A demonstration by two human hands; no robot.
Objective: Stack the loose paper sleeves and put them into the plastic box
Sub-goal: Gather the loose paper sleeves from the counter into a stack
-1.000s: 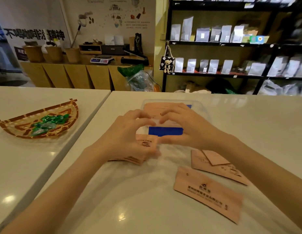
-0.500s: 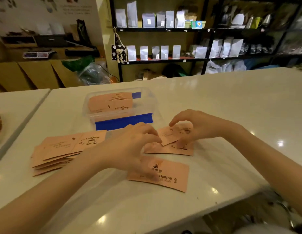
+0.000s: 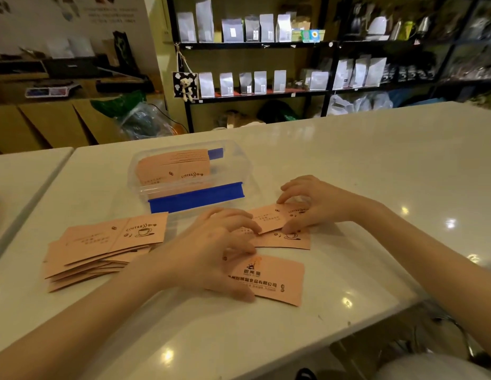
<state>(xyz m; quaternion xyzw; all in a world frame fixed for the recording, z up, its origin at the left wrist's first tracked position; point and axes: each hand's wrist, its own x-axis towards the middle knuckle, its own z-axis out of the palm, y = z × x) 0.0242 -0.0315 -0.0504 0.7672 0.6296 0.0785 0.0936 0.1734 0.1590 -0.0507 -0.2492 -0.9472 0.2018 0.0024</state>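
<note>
A clear plastic box [image 3: 240,171] with blue clasps stands on the white counter and holds a row of pink paper sleeves [image 3: 173,167]. To its front left lies a fanned pile of sleeves [image 3: 101,246]. Three loose sleeves lie in front of the box: one with Chinese print [image 3: 277,278], one with a cup drawing [image 3: 291,239], and one on top of that [image 3: 269,216]. My left hand [image 3: 214,250] rests on the printed sleeve, fingers touching the upper ones. My right hand [image 3: 313,205] pinches the top sleeve by its right end.
The white counter [image 3: 376,165] ends in a front edge at the lower right, close to the printed sleeve. A second white table [image 3: 16,176] adjoins on the left across a narrow gap. Shelves of pouches stand behind.
The view swung right and down. My hands left the box and the left pile and came down onto the loose sleeves in front; since half a second ago they have barely shifted.
</note>
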